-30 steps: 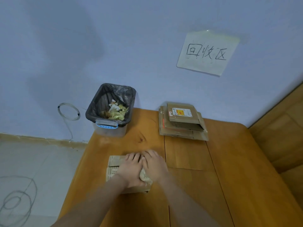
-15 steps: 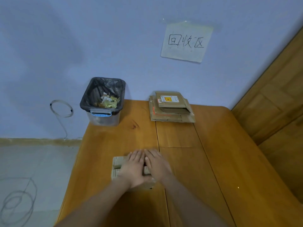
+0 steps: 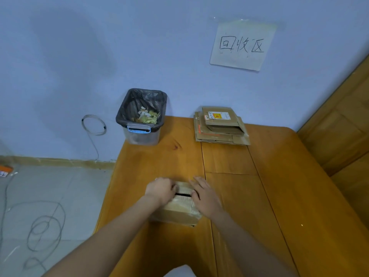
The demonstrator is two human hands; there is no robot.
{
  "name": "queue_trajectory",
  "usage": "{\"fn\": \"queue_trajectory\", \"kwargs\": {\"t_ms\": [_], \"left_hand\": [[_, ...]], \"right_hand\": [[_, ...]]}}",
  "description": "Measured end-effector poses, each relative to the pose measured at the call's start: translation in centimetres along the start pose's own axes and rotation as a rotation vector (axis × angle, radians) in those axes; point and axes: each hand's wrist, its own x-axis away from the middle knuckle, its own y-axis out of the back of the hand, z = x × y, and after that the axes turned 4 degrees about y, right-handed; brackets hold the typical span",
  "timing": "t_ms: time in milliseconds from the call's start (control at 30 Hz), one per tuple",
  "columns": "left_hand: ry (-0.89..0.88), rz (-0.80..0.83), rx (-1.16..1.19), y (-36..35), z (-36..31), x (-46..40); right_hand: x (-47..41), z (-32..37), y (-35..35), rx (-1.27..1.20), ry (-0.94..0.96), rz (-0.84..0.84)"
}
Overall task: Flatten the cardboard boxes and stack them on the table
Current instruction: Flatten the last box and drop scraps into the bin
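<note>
box: small cardboard box (image 3: 180,212) at the near-left part of the tabletop (image 3: 279,196), right under both hands, not yet flat; a dark slit shows in its top
left hand (image 3: 162,189): fingers curled onto the box's left top edge, gripping
right hand (image 3: 205,194): fingers curled over the right top edge, gripping
axis: slit runs left-right between the hands; neither is nearer
stack (image 3: 220,125): flattened boxes at the far edge, ahead and to the right, well apart
next (guess): collapse the box, then carry it forward-right to the stack; right hand has the shorter path
bin (image 3: 141,116): far left corner, off that path
</note>
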Motion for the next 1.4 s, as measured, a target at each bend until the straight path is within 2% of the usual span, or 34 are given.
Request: {"fn": "queue_trajectory", "kwargs": {"t_ms": [100, 233, 300, 400, 533, 667, 867, 967, 1233, 1400], "left_hand": [[0.009, 0.098, -0.003, 0.6, -0.2, -0.3], [-0.072, 0.317, 0.024, 0.6, 0.6, -0.3], [-0.107, 0.368, 0.025, 0.1, 1.1, 0.2], [-0.155, 0.320, -0.090, -0.9, 1.5, 1.0], [-0.172, 0.232, -0.197, -2.4, 1.6, 1.7], [-0.191, 0.162, -0.242, -2.4, 1.7, 1.9], [-0.268, 0.024, -0.292, -2.0, 1.7, 2.2], [-0.284, 0.034, -0.322, -2.1, 1.9, 2.0], [-0.301, 0.243, -0.361, -2.5, 2.6, 1.3], [-0.305, 0.141, -0.329, -2.0, 3.6, 1.5]], "right_hand": [[0.9, 0.3, 0.3, -0.037, 0.066, -0.013], [2.9, 0.3, -0.1, -0.030, 0.154, 0.001], [4.1, 0.3, -0.6, 0.009, 0.164, -0.032], [5.7, 1.0, -1.6, 0.063, 0.211, -0.092], [7.3, 1.8, -3.0, 0.106, 0.177, -0.053], [6.8, 2.0, -2.7, 0.136, 0.141, -0.016], [4.5, 2.4, -1.6, 0.066, 0.069, -0.048], [2.7, 2.6, -0.9, 0.092, 0.020, -0.047], [0.2, 2.0, -1.0, 0.139, -0.056, 0.045], [0.7, 0.6, -1.1, 0.146, 0.053, 0.058]]}}
